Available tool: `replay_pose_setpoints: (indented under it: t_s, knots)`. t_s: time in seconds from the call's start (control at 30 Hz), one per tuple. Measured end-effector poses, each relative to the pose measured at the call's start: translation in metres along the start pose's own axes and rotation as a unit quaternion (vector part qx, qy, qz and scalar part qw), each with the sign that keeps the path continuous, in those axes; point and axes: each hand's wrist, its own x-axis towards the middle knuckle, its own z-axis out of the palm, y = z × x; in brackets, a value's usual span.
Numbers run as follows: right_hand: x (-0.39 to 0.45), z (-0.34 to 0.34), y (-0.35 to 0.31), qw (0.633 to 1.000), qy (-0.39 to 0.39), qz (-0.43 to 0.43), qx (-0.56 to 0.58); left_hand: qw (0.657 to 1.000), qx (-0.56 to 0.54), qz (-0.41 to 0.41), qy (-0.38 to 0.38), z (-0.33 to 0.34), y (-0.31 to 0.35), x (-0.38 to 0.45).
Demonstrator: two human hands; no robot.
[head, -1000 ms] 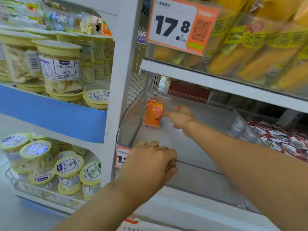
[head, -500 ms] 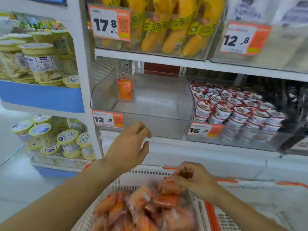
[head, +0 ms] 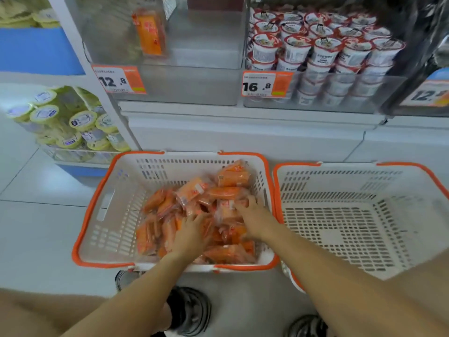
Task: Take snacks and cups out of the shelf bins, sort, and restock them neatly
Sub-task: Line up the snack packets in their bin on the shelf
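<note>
Orange price tags (head: 119, 79) front the shelf; dark shoes (head: 190, 311) stand on pale floor tiles (head: 36, 227).

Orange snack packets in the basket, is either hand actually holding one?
Cannot tell: left hand and right hand rest on the orange snack packets, fingers blurred.

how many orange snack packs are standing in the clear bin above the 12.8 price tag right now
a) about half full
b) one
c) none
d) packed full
b: a single orange snack pack stands near the left back of the clear bin; the rest of the packs lie in the left basket, where the left hand and right hand rest on them.
</note>
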Motion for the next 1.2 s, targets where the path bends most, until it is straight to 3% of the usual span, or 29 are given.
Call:
replay_pose_setpoints:
  t_s: [0.1, 0.2, 0.3, 0.37, 0.4, 0.5, 0.63, 0.77, 0.87, 0.97, 1.0, 1.1, 1.2]
  knots:
    - [-0.005, -0.003, 0.001, 0.997, 0.015, -0.001, 0.078, 0.999, 0.000, -0.004, 0.041, -0.001, -0.007, 0.004]
    - [-0.005, -0.018, 0.004, 0.989, 0.011, 0.032, 0.143, 0.989, -0.128, -0.041, 0.061, -0.020, -0.001, 0.001]
    - [-0.004, -0.049, 0.015, 0.981, -0.006, 0.043, 0.190, 0.961, -0.247, -0.058, 0.107, -0.047, 0.005, 0.002]
    - [-0.005, -0.071, 0.021, 0.964, -0.005, 0.024, 0.265, 0.915, -0.378, -0.082, 0.115, -0.065, 0.004, 0.008]
    - [-0.006, -0.079, 0.024, 0.932, 0.001, 0.016, 0.361, 0.877, -0.458, -0.095, 0.111, -0.073, 0.005, 0.011]
    - [-0.006, -0.088, 0.022, 0.740, -0.040, 0.012, 0.671, 0.776, -0.613, -0.124, 0.079, -0.089, 0.009, 0.013]
    - [0.001, -0.084, 0.016, 0.659, -0.078, 0.004, 0.748, 0.732, -0.679, -0.058, 0.014, -0.090, 0.009, 0.010]
    - [-0.006, -0.082, 0.002, 0.584, -0.122, -0.018, 0.802, 0.742, -0.668, -0.018, -0.046, -0.088, 0.021, 0.000]
    - [-0.005, -0.080, 0.002, 0.580, -0.095, -0.036, 0.808, 0.736, -0.669, -0.033, -0.104, -0.093, 0.020, -0.004]
    - [-0.002, -0.081, 0.012, 0.604, -0.111, -0.074, 0.786, 0.650, -0.734, -0.072, -0.183, -0.100, 0.015, -0.004]
    - [-0.002, -0.083, 0.015, 0.617, -0.131, -0.091, 0.771, 0.643, -0.734, -0.080, -0.205, -0.099, 0.014, -0.005]
    - [0.000, -0.083, 0.020, 0.659, -0.183, -0.127, 0.718, 0.687, -0.674, -0.082, -0.258, -0.088, 0.006, -0.005]
    - [0.006, -0.081, 0.026, 0.715, -0.157, -0.090, 0.675, 0.723, -0.621, -0.076, -0.291, -0.083, 0.000, -0.011]
